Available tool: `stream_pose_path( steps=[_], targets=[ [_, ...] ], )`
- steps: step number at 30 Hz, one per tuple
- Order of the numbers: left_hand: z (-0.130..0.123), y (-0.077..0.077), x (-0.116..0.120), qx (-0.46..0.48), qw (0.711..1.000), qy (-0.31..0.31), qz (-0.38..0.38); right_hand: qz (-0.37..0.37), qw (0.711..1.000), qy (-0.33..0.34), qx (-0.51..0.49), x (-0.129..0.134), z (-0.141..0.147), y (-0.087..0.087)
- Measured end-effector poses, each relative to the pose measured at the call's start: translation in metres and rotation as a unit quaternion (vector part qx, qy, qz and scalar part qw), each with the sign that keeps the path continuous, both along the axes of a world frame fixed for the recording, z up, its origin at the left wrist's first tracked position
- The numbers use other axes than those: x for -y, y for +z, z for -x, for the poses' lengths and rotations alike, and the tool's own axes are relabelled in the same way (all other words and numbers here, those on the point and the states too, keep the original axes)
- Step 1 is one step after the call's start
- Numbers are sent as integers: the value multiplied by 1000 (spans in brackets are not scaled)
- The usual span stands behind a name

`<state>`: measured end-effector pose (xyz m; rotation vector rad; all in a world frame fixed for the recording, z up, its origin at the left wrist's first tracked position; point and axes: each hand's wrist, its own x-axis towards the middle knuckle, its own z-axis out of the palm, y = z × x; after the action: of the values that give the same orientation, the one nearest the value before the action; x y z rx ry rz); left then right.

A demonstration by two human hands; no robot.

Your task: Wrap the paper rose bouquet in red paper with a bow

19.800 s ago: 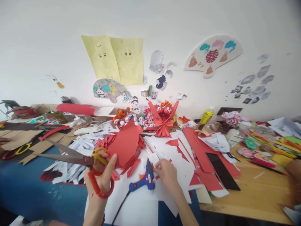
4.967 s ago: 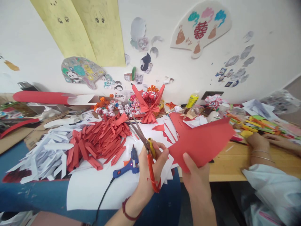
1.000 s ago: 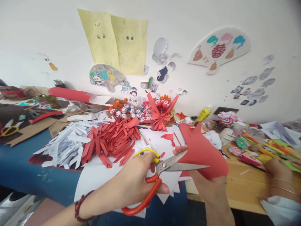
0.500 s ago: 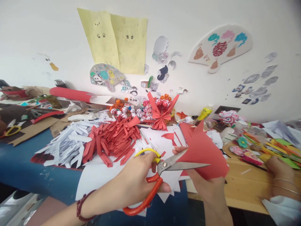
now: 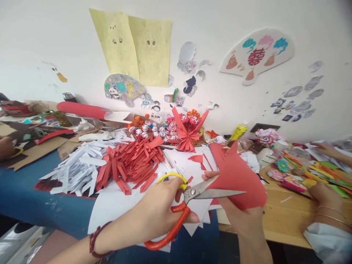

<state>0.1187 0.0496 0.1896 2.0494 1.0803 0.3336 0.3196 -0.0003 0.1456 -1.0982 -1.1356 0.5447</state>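
Observation:
My left hand (image 5: 162,201) grips a pair of scissors (image 5: 176,227) with one yellow and one orange handle loop. The blades stand apart, and a sheet of red paper (image 5: 239,172) lies behind and between them. My right hand (image 5: 233,212) holds that sheet from below, its fingertips showing at the sheet's left edge. The paper is curved and has a jagged top. To the left are a heap of folded red paper strips (image 5: 134,157) and a heap of white paper strips (image 5: 79,165). White sheets (image 5: 118,209) lie under the hands.
A red paper flower (image 5: 189,135) stands at the back. On the right, a co-worker's hand (image 5: 327,198) is by coloured strips (image 5: 324,174), with another hand (image 5: 330,151) beyond. At far left, a person's hand (image 5: 6,147) is beside cardboard (image 5: 41,150). A yellow bottle (image 5: 239,132) stands by the wall.
My hands, the scissors and the red sheet hold almost still. A co-worker's hand has come in at the right edge over white paper. The hand at far left has moved further into view.

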Motion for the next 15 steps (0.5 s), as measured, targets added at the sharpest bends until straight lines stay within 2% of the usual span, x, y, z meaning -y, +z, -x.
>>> stream_pose_path(
  steps=[10, 15],
  targets=[
    [2, -1, -2, 14, 999, -12, -27, 1, 999, -4, -39, -1, 1, -2],
    [5, -9, -2, 47, 996, -36, -69, 3, 998, 5, -63, -8, -7, -15]
  ],
)
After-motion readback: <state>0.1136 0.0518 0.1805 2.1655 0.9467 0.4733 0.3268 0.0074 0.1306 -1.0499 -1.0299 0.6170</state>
